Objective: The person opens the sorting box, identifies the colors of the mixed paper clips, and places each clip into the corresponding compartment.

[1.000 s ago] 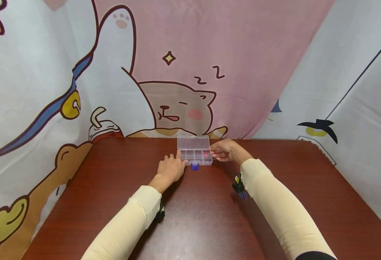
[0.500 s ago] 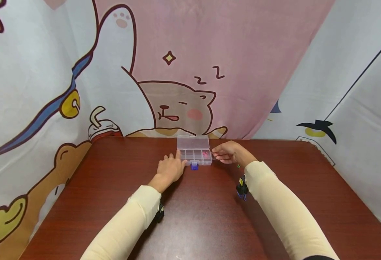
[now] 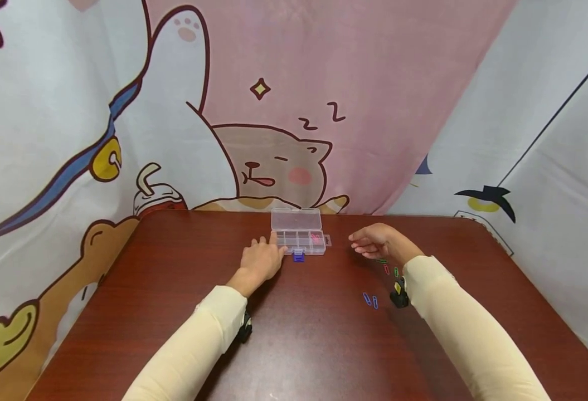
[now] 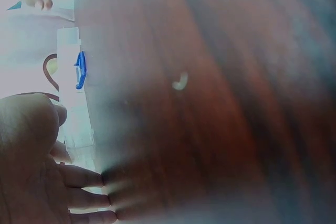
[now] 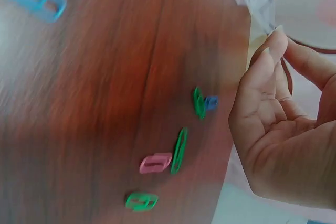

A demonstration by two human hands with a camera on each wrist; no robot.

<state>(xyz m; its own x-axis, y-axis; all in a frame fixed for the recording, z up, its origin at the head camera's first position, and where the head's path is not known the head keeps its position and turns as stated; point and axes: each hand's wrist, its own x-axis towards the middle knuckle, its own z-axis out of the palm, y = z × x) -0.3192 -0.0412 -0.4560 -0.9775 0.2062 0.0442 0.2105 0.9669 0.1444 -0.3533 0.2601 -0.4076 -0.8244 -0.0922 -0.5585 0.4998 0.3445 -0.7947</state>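
A clear plastic compartment box (image 3: 299,243) stands at the table's far side with its lid raised. Pink paper clips (image 3: 316,238) lie in its right-end compartment. My left hand (image 3: 262,259) rests at the box's left end, fingers mostly straight, thumb by the front corner and index finger along the side. Right of the box, my right hand (image 3: 374,240) hovers over the table with loosely bent fingers. Nothing shows between its fingertips in the right wrist view. Below it lie a red paper clip (image 3: 386,269) and green paper clips (image 3: 396,272), partly hidden by the wrist in the head view.
Two blue paper clips (image 3: 370,301) lie nearer on the brown table (image 3: 314,345). A small blue clip (image 5: 211,103) sits beside a green one in the right wrist view. The box's blue latch (image 3: 299,256) hangs at its front. A printed cloth (image 3: 399,111) hangs behind the table.
My right hand has moved right, away from the box's right end, uncovering a clear tab there. More loose clips now show by its wrist. My left hand stays put.
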